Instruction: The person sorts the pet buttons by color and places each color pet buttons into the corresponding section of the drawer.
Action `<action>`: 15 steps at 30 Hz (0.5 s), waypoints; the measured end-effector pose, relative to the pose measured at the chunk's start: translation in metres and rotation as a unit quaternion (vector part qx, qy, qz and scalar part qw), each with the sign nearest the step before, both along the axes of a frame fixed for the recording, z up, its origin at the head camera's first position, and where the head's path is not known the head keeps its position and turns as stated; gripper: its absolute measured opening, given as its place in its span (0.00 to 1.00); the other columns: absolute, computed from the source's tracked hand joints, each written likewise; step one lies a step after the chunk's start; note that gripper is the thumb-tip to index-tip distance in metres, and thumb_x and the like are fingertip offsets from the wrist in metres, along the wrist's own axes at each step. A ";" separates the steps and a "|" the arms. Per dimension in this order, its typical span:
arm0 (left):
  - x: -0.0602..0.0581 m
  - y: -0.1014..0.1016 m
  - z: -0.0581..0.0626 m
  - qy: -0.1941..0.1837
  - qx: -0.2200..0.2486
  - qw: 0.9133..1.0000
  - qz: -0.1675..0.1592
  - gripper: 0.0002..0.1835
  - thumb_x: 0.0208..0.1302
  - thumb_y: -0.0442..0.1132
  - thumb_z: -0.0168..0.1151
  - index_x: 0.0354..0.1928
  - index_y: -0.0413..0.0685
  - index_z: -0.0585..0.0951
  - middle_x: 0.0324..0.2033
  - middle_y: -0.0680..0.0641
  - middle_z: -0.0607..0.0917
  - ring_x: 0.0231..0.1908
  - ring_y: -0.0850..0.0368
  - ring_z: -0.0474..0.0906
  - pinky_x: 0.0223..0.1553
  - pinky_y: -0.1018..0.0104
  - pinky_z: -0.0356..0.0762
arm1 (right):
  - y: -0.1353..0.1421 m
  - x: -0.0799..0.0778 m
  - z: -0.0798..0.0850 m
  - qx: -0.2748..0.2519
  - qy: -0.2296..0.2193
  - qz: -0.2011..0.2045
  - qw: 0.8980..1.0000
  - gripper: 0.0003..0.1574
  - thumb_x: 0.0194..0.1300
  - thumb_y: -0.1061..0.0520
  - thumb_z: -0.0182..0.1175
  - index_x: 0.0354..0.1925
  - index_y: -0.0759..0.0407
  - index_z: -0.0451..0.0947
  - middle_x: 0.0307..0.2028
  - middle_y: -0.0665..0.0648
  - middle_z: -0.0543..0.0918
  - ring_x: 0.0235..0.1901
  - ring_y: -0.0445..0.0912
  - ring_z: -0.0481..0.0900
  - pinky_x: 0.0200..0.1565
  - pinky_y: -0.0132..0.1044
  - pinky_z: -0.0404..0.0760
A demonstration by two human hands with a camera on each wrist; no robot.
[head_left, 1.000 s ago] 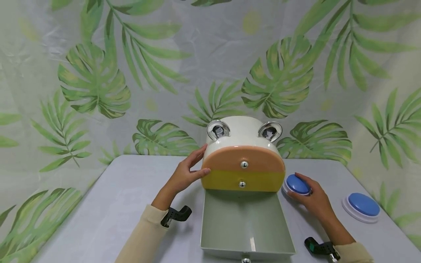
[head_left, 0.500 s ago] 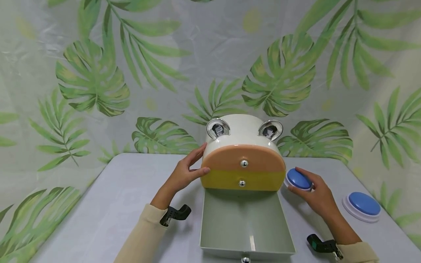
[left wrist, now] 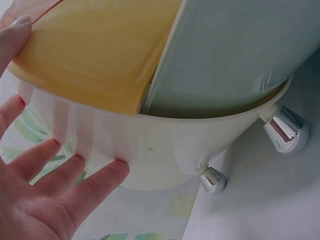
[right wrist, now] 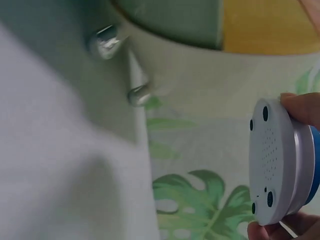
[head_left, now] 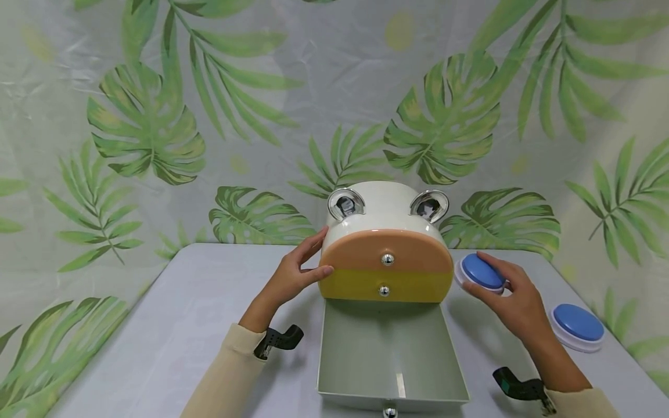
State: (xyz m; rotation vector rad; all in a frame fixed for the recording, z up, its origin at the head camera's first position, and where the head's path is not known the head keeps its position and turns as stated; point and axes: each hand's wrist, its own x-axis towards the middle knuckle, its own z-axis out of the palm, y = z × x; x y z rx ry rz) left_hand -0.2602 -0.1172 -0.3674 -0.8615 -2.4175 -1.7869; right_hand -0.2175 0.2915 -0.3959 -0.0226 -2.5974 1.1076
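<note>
A small drawer cabinet (head_left: 384,203) with a white shell and silver-ringed eyes stands mid-table. Its orange drawer (head_left: 360,249) and yellow drawer (head_left: 355,284) are closed, while the pale green bottom drawer (head_left: 384,354) is pulled far out with nothing in it. My left hand (head_left: 287,284) rests on the cabinet's left side, fingertips spread along the shell and thumb at the front edge. To the right of the cabinet, my right hand (head_left: 522,302) holds a round blue-topped push button (head_left: 482,271) between thumb and fingers, raised and tilted. The right wrist view shows its white underside (right wrist: 270,165) with dark feet and small holes.
A second blue push button (head_left: 577,324) with a white base lies on the white table (head_left: 172,337) at the right. Silver feet (left wrist: 287,131) hold up the cabinet. A leaf-printed curtain (head_left: 334,87) hangs right behind the table.
My right hand has lifted the push button off the table and moved it up and a little right. The left hand and the cabinet have stayed in place.
</note>
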 end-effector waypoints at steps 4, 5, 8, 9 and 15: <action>0.000 0.000 0.000 -0.001 -0.001 1.000 0.000 0.39 0.65 0.38 0.64 0.75 0.59 0.58 0.72 0.60 0.58 0.71 0.56 0.55 0.57 0.55 0.75 | -0.002 0.007 0.011 -0.011 0.020 -0.001 1.000 0.48 0.58 0.38 0.66 0.72 0.42 0.61 0.66 0.70 0.61 0.60 0.71 0.62 0.52 0.73 0.66; 0.000 0.000 0.000 -0.001 -0.001 1.000 0.000 0.39 0.65 0.38 0.64 0.75 0.59 0.58 0.72 0.60 0.58 0.71 0.56 0.55 0.57 0.55 0.75 | -0.002 0.009 0.014 -0.015 0.025 -0.001 1.000 0.48 0.58 0.38 0.66 0.72 0.42 0.61 0.66 0.70 0.60 0.60 0.72 0.62 0.52 0.73 0.66; 0.000 0.000 0.000 -0.001 -0.002 1.000 0.001 0.39 0.65 0.38 0.64 0.75 0.59 0.58 0.72 0.60 0.58 0.71 0.57 0.56 0.57 0.55 0.75 | -0.003 0.014 0.022 -0.026 0.040 0.001 0.999 0.46 0.59 0.41 0.67 0.72 0.40 0.61 0.67 0.69 0.60 0.61 0.72 0.61 0.53 0.74 0.65; 0.000 0.000 0.000 -0.001 -0.002 1.000 0.001 0.39 0.65 0.38 0.64 0.75 0.59 0.58 0.72 0.60 0.58 0.71 0.57 0.56 0.56 0.55 0.75 | -0.003 0.016 0.024 -0.029 0.045 0.001 0.999 0.46 0.59 0.41 0.67 0.72 0.39 0.61 0.68 0.68 0.60 0.61 0.72 0.61 0.53 0.74 0.65; 0.001 0.000 0.000 0.000 -0.003 1.000 0.002 0.39 0.65 0.38 0.64 0.75 0.59 0.58 0.72 0.60 0.58 0.71 0.56 0.56 0.57 0.55 0.75 | -0.005 0.023 0.033 -0.038 0.072 0.004 0.997 0.44 0.58 0.45 0.69 0.70 0.33 0.64 0.66 0.61 0.63 0.61 0.65 0.64 0.59 0.64 0.66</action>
